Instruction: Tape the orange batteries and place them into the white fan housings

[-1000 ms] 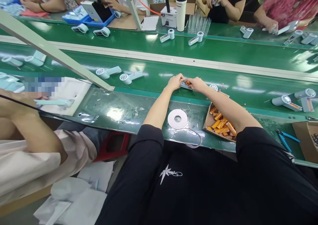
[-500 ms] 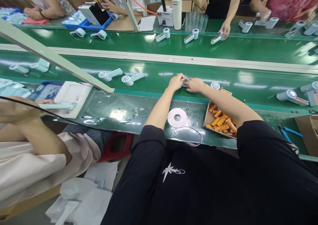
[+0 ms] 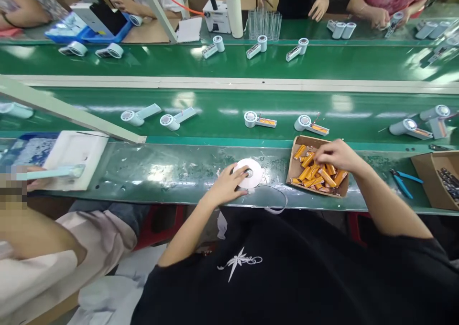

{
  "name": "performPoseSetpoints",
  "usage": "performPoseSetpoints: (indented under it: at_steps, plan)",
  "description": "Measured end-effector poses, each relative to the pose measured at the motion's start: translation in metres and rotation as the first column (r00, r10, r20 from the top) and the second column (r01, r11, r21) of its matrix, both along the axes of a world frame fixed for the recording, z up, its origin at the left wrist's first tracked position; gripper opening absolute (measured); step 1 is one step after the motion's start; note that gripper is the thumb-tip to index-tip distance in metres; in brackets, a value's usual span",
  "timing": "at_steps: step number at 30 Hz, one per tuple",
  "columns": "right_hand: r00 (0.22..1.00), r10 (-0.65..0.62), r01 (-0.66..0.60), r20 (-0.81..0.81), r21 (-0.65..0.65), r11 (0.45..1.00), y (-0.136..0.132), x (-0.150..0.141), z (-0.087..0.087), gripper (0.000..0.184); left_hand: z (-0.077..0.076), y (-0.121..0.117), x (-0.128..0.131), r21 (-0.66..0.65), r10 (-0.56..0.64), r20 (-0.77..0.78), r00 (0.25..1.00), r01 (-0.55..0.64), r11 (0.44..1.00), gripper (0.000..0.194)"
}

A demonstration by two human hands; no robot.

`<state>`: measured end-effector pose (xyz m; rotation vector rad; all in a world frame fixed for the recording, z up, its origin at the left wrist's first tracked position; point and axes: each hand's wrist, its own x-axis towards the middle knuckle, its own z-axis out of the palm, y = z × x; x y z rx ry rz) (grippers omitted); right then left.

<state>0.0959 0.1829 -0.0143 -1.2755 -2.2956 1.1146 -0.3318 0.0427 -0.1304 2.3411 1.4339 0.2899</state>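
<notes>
My left hand (image 3: 229, 184) rests on a white roll of tape (image 3: 251, 173) lying flat on the green bench, fingers curled over its left edge and hub. My right hand (image 3: 335, 154) reaches into a shallow cardboard box (image 3: 299, 142) of orange cylindrical cells (image 3: 308, 173), fingers bent down among them; whether it holds one is hidden. On the green belt beyond lie two pale blue handheld fan bodies, one (image 3: 258, 120) with an orange cell in its open handle and one (image 3: 309, 124) likewise.
More fan bodies (image 3: 175, 118) lie along the belt at left and right (image 3: 409, 128). Blue pliers (image 3: 401, 180) and another cardboard box (image 3: 435, 179) sit to the right. A person at the left holds a part over a white tray (image 3: 77, 157). Other people work across the far belt.
Both hands have pulled back from the fan body on the belt. The left went to the tape roll, the right into the box of orange cells. The view shifted left.
</notes>
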Motion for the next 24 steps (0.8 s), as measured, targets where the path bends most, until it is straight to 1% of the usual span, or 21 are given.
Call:
performPoseSetpoints:
  at_steps: [1, 2, 3, 4, 5, 6, 7, 8, 10, 12, 13, 14, 15, 16, 17, 18, 19, 20, 21, 22, 24]
  plan:
    - [0.997, -0.065, 0.064, -0.049, -0.018, 0.998, -0.021, 0.007, -0.003, 0.040, 0.000, -0.020, -0.002, 0.010, 0.000, -0.034, 0.999, 0.000, 1.000, 0.056]
    - [0.987, -0.132, 0.129, -0.097, -0.033, 0.991, -0.039, 0.006, -0.005, 0.037, 0.002, -0.032, -0.002, 0.044, 0.016, -0.051, 0.999, -0.013, 0.999, 0.049]
    - [0.972, -0.191, 0.185, -0.138, -0.052, 0.981, -0.054, -0.001, -0.009, 0.036, 0.007, -0.039, 0.000, 0.102, 0.040, -0.043, 0.998, -0.036, 0.994, 0.044]
    - [0.958, -0.228, 0.218, -0.173, -0.075, 0.973, -0.066, -0.013, -0.012, 0.036, 0.012, -0.039, 0.004, 0.174, 0.072, -0.017, 0.997, -0.068, 0.982, 0.041]
    - [0.951, -0.235, 0.218, -0.201, -0.105, 0.970, -0.075, -0.029, -0.014, 0.041, 0.019, -0.036, 0.009, 0.249, 0.107, 0.021, 0.994, -0.109, 0.962, 0.040]
    - [0.952, -0.210, 0.181, -0.223, -0.141, 0.973, -0.083, -0.047, -0.016, 0.049, 0.026, -0.030, 0.015, 0.316, 0.139, 0.067, 0.988, -0.153, 0.936, 0.042]
    - [0.959, -0.151, 0.109, -0.238, -0.182, 0.977, -0.089, -0.066, -0.017, 0.056, 0.033, -0.024, 0.020, 0.366, 0.159, 0.112, 0.981, -0.189, 0.911, 0.043]
    - [0.966, -0.071, 0.014, -0.251, -0.220, 0.975, -0.094, -0.083, -0.018, 0.056, 0.039, -0.017, 0.026, 0.398, 0.165, 0.149, 0.975, -0.212, 0.893, 0.043]
    - [0.951, 0.107, -0.188, -0.289, -0.266, 0.946, -0.103, -0.108, -0.017, 0.049, 0.047, -0.008, 0.032, 0.418, 0.152, 0.198, 0.968, -0.224, 0.881, 0.043]
    - [0.906, 0.282, -0.365, -0.317, -0.246, 0.898, -0.109, -0.117, -0.014, 0.053, 0.046, -0.005, 0.034, 0.413, 0.173, 0.240, 0.955, -0.262, 0.872, 0.046]
    - [0.880, 0.370, -0.441, -0.299, -0.220, 0.870, -0.110, -0.116, -0.013, 0.054, 0.043, -0.005, 0.033, 0.407, 0.210, 0.269, 0.940, -0.308, 0.860, 0.047]
    - [0.857, 0.450, -0.501, -0.252, -0.196, 0.843, -0.108, -0.110, -0.012, 0.052, 0.038, -0.007, 0.032, 0.401, 0.257, 0.303, 0.918, -0.368, 0.839, 0.047]
    - [0.843, 0.507, -0.535, -0.181, -0.181, 0.825, -0.103, -0.102, -0.011, 0.047, 0.032, -0.010, 0.030, 0.392, 0.308, 0.339, 0.889, -0.431, 0.813, 0.047]
    - [0.849, 0.520, -0.529, -0.096, -0.158, 0.834, -0.095, -0.092, -0.011, 0.042, 0.026, -0.014, 0.029, 0.382, 0.354, 0.370, 0.859, -0.489, 0.784, 0.046]
    - [0.875, 0.484, -0.481, -0.002, -0.115, 0.869, -0.084, -0.080, -0.011, 0.039, 0.020, -0.019, 0.028, 0.374, 0.392, 0.392, 0.832, -0.534, 0.758, 0.046]
    - [0.911, 0.401, -0.398, 0.096, -0.048, 0.916, -0.071, -0.069, -0.012, 0.037, 0.014, -0.023, 0.029, 0.371, 0.420, 0.405, 0.813, -0.565, 0.737, 0.046]
    - [0.935, 0.293, -0.306, 0.200, 0.038, 0.951, -0.057, -0.059, -0.013, 0.037, 0.010, -0.027, 0.030, 0.372, 0.436, 0.410, 0.801, -0.583, 0.722, 0.046]
    - [0.933, 0.184, -0.233, 0.309, 0.129, 0.964, -0.044, -0.051, -0.016, 0.036, 0.007, -0.030, 0.033, 0.374, 0.441, 0.413, 0.797, -0.590, 0.715, 0.045]
    - [0.901, 0.094, -0.198, 0.423, 0.209, 0.958, -0.032, -0.045, -0.019, 0.035, 0.005, -0.032, 0.037, 0.377, 0.437, 0.412, 0.799, -0.586, 0.717, 0.045]
    - [0.846, 0.036, -0.204, 0.532, 0.260, 0.944, -0.022, -0.043, -0.022, 0.034, 0.003, -0.033, 0.042, 0.377, 0.426, 0.408, 0.807, -0.575, 0.726, 0.044]
    - [0.723, -0.005, -0.266, 0.691, 0.285, 0.921, -0.010, -0.046, -0.030, 0.031, 0.003, -0.032, 0.054, 0.372, 0.399, 0.385, 0.832, -0.536, 0.758, 0.044]
